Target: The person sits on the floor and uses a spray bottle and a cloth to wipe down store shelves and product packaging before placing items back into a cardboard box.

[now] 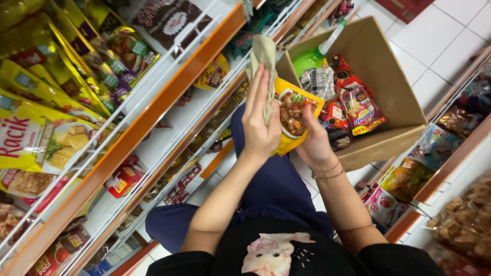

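Yellow sachet (296,115): light, floppy, slick film, best pinched by its edges. Right hand (314,145) grips it; left hand (260,128), fingers extended, presses cloth (265,56) against it.

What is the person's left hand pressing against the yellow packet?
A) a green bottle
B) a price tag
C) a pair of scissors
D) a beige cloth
D: the left hand lies flat on a beige cloth draped over the yellow packet, which the right hand holds.
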